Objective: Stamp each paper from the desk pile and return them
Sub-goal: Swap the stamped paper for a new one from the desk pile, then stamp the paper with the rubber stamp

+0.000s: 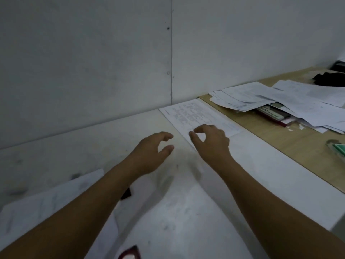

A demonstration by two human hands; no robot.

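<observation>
While both arms reach forward, the left hand [153,152] and right hand [211,139], fingers loosely curled and empty, near a printed sheet [196,116] at the white desk's [280,184] far edge, apparently to lift it.

A white table [270,186] meets the grey wall; a printed paper [197,116] lies flat at its far edge; more sheets [46,208] lie at its near left; beside it on the right a tan wooden table [261,131] carries a loose pile of papers [280,98] over a dark red book [270,114].
</observation>
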